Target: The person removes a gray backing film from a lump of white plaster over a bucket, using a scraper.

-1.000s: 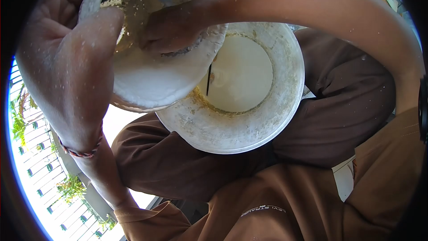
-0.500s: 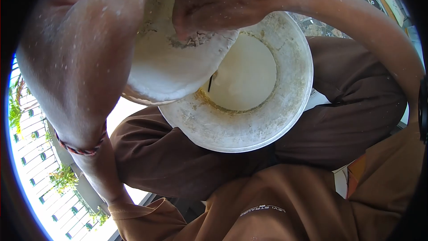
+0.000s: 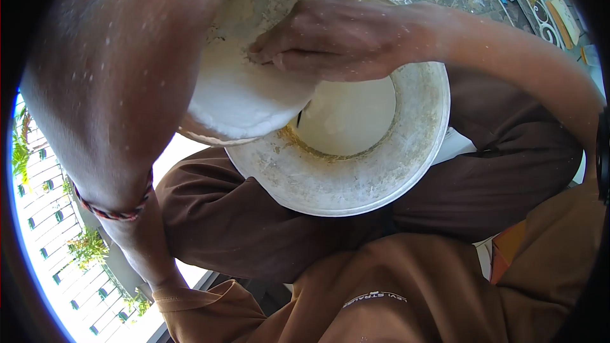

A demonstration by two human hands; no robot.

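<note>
Right hand [image 3: 333, 41] shifted right, now covering basin's [image 3: 356, 184] far side.

The brown shirt [image 3: 318, 317] bears small white lettering [image 3: 375, 296], upside down here, reading "LEVI STRAUS", the end unclear.

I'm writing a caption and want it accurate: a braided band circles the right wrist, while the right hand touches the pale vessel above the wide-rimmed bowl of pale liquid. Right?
Not quite: the head view shows the braided band on the left wrist. The right hand does touch the pale vessel above the wide-rimmed bowl of pale liquid.
</note>
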